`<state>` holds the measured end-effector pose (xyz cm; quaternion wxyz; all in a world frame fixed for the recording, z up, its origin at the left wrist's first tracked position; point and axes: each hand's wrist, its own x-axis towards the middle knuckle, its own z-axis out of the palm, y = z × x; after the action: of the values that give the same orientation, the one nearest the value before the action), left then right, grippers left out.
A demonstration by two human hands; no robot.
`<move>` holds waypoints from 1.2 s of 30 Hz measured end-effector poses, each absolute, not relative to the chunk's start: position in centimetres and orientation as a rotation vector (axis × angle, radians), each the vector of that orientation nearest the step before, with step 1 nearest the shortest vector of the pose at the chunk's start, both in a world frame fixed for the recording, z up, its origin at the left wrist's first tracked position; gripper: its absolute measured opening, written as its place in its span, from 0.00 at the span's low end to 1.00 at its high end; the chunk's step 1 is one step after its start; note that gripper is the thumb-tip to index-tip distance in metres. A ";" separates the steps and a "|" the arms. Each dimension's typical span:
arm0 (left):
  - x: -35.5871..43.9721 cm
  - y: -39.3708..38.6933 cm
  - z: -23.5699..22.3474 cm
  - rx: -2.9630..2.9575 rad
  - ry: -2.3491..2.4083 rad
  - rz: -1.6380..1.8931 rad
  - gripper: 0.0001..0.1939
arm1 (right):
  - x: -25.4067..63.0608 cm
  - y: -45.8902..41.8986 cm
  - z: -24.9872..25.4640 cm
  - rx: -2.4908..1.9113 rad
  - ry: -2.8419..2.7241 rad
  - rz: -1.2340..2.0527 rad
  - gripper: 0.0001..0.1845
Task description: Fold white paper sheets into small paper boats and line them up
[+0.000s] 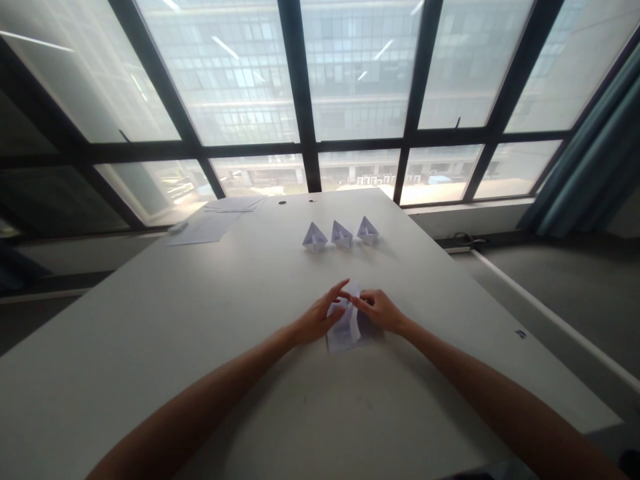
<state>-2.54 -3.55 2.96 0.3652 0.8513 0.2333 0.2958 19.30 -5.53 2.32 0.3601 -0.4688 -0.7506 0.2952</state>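
A partly folded sheet of white paper (345,335) lies on the white table between my hands. From the left, my left hand (323,315) rests on the paper's upper left part, its fingers apart and the index finger stretched out. My right hand (379,308) is closed at the upper right edge, thumb and curled fingers pinching the paper. The fingers hide part of the folds. Beyond my hands stand three folded paper boats in a row: a left boat (315,238), a middle boat (342,235) and a right boat (367,231).
Flat white sheets (200,229) lie at the table's far left, with thin strips on top. The white table (210,300) reaches towards large framed windows (360,73). A blue curtain (575,153) hangs at the right, and a small dark mark (521,334) sits near the right edge.
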 end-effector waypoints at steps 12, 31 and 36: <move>-2.2 -3.3 2.2 2.462 0.937 0.729 0.21 | 21.5 -4.2 2.0 -1.336 -1.311 1.160 0.14; -2.7 -3.3 1.4 2.836 0.930 0.211 0.35 | 19.0 -6.0 1.0 -1.408 -2.479 0.274 0.31; -2.7 -3.2 1.4 2.876 0.977 0.098 0.36 | 20.0 -5.2 0.2 -1.595 -2.455 0.240 0.33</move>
<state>-2.72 -3.16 1.39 0.0512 0.9452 0.3210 0.0322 19.98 -5.21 0.22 0.1016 -0.5402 -0.8314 0.0812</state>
